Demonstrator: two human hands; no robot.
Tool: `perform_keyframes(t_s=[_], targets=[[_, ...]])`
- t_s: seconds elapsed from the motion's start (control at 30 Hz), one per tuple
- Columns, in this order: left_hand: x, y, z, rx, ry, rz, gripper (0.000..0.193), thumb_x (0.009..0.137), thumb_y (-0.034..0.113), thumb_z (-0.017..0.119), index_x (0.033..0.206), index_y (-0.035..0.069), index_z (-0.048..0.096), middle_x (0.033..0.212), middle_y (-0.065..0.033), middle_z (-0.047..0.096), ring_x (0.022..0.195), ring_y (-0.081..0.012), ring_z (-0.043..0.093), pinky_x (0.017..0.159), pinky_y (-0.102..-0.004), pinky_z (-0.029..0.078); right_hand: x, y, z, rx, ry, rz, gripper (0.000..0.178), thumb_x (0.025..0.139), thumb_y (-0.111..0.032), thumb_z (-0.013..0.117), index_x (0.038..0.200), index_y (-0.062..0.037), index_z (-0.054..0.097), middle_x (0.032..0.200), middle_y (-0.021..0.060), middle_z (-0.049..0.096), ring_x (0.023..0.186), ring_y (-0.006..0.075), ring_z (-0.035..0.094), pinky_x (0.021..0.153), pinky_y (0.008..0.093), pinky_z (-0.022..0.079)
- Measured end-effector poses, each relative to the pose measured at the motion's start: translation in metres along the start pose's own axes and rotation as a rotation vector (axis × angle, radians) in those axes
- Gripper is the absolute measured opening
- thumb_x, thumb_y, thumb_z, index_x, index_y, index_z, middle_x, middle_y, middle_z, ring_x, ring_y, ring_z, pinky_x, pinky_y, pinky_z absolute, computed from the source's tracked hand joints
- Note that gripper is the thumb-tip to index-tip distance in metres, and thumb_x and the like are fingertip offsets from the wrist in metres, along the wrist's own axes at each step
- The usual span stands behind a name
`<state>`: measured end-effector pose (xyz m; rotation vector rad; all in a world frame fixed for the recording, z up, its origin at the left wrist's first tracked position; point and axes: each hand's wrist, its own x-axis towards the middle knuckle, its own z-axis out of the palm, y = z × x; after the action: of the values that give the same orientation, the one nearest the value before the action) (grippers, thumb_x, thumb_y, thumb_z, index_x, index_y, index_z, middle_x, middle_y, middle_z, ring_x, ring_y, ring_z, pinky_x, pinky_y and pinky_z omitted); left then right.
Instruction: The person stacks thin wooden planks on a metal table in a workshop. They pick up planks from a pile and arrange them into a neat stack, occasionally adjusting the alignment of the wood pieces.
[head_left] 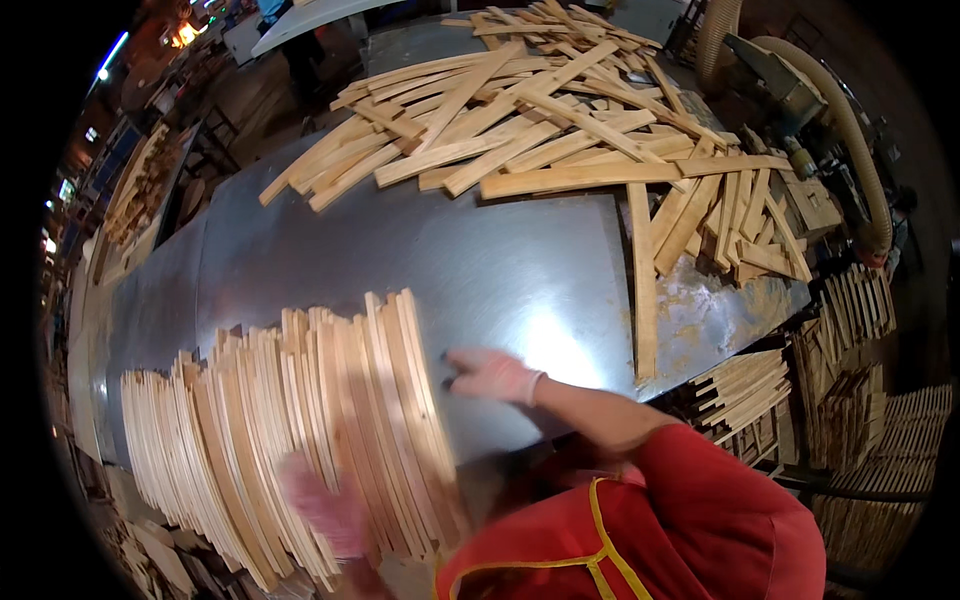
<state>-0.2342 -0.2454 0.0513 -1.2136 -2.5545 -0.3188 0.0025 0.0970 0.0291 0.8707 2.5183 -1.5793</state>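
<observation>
A long row of light wooden slats [265,400] stands packed side by side on the metal table [420,250], at the near left. Over the near part of the row is my left hand [328,508] in a pinkish glove. Motion smears its fingers, and whether it touches the slats I cannot tell. My right hand [495,377], in a pale pink glove with dark fingertips, is just beyond the row's right end, above bare metal. Its thumb and fingers are apart and nothing shows between them.
A loose heap of wooden slats [560,130] covers the table's far side and far right. One slat [643,290] points toward the near edge. Stacked slats [745,390] stand beyond the right edge. A ribbed hose [860,130] curves beside a machine at the far right.
</observation>
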Motion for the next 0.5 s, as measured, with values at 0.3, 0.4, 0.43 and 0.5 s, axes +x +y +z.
perform_keyframes(t_s=[0.3,0.4,0.43,0.5], targets=[[-0.025,0.289,0.041,-0.468,-0.472,0.316,0.089,0.075,0.04,0.09,0.149,0.006,0.053,0.151,-0.0205,0.048,0.143,-0.0427,0.045,0.114,-0.0576,0.042,-0.113,0.158,-0.16,-0.53,0.691,0.659,0.082,0.085,-0.041,0.079,0.151,-0.0071,0.043,0.113,0.0293,0.07,0.11,0.0434,0.069,0.098,0.0495,0.056],[-0.01,0.335,0.05,-0.516,-0.546,0.24,0.092,0.07,0.04,0.092,0.147,0.008,0.053,0.142,-0.017,0.052,0.135,-0.0399,0.051,0.104,-0.0568,0.048,-0.095,0.08,-0.154,-0.302,0.051,0.561,0.071,0.091,-0.057,0.071,0.139,-0.0068,0.054,0.109,0.0273,0.074,0.102,0.0443,0.073,0.092,0.0509,0.058],[-0.001,0.35,0.047,-0.51,-0.593,0.198,0.092,0.069,0.04,0.093,0.146,0.009,0.054,0.139,-0.015,0.053,0.131,-0.0386,0.053,0.1,-0.056,0.05,-0.08,0.08,-0.158,-0.333,-0.095,0.399,0.07,0.093,-0.061,0.068,0.136,-0.0064,0.057,0.109,0.0263,0.075,0.1,0.0447,0.074,0.091,0.0513,0.058],[0.008,0.362,0.047,-0.427,-0.657,0.164,0.09,0.069,0.039,0.093,0.144,0.01,0.054,0.132,-0.0115,0.056,0.123,-0.0367,0.058,0.091,-0.0546,0.053,-0.033,0.064,-0.18,-0.467,0.283,0.223,0.065,0.088,-0.055,0.076,0.13,-0.0081,0.06,0.121,0.0221,0.071,0.111,0.04,0.069,0.094,0.0507,0.055]])
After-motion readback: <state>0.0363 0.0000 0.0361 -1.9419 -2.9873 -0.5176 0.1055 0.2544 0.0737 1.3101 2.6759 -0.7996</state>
